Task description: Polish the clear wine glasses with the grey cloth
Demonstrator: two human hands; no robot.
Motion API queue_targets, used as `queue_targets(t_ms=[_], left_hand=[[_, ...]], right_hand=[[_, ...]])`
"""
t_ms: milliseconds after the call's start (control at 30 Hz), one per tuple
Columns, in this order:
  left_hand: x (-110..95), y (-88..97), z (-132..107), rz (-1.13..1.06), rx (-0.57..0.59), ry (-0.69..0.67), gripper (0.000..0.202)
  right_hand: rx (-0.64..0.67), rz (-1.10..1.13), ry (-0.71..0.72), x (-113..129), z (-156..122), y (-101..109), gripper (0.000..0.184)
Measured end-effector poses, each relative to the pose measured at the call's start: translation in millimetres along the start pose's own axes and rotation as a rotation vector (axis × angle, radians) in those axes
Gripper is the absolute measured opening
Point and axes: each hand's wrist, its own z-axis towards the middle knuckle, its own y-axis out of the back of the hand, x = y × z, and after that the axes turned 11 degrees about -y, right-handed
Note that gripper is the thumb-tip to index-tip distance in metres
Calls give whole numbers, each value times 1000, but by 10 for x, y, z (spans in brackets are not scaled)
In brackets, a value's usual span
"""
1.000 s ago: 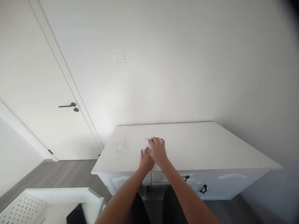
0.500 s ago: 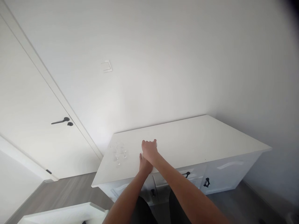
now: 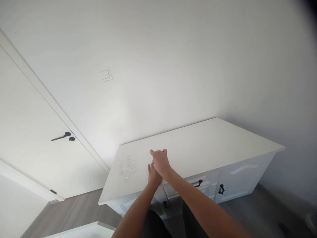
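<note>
Over the white cabinet top (image 3: 193,148), near its front edge, my two hands are close together. My right hand (image 3: 160,161) is in front and above, its fingers curled round something that its back hides. Only a small pale bit shows at its knuckles. Partly covered by it, my left hand (image 3: 154,175) is lower, with a couple of fingertips showing on its left side; the rest of its grip is hidden. To the left of both hands, a cluster of small clear, glassy pieces (image 3: 126,167) lies on the cabinet top.
Behind the cabinet rises a white wall with a light switch (image 3: 106,75). A white door with a black handle (image 3: 60,136) stands at left. Black pulls (image 3: 221,189) stick out from the cabinet front. A white furniture edge (image 3: 84,229) shows at bottom left.
The view has tilted slightly. My right hand has turned a little over the left, and the white bit at its right side no longer shows. The clear pieces stay put.
</note>
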Motion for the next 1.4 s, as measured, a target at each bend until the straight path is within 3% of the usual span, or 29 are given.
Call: queue_targets(t_ms=[133,233,333,433,533,567,733,900,1033,1167,1267,1333,1400], left_hand=[[-6,-20,24,-16,-25,53,60],[-16,-20,32,-3,-38,53,52],[-14,-31,35,11,-23,56,54],[5,-50,30,6,-23,33,62],[28,-60,19,34,2,-17,60],[32,-62,16,44,13,-26,61],[23,-63,12,23,-6,14,58],[7,-62,20,6,-37,21,55],[-8,-61,37,-63,-91,52,56],[-10,-61,36,-105,-119,44,61],[6,-64,32,-138,-124,35,67],[12,-64,35,-159,-116,42,72],[10,-62,39,-168,-113,44,78]], right_hand=[[-159,335,6,-86,42,195,18],[-302,632,-109,-220,25,339,19],[-232,644,-233,-412,-85,372,23],[-71,573,-293,-616,-244,199,21],[31,591,-255,-777,-344,-95,55],[46,620,-249,-816,-350,-190,55],[146,756,-217,-907,-220,-522,16],[114,814,-206,-899,-132,-642,7],[-14,730,-191,-868,-196,-562,7],[-21,542,-150,-883,-240,-409,12],[-121,420,-210,-959,-180,-251,17],[-167,238,-175,-1005,-99,-97,24],[-104,-24,-55,-1011,-2,87,31]])
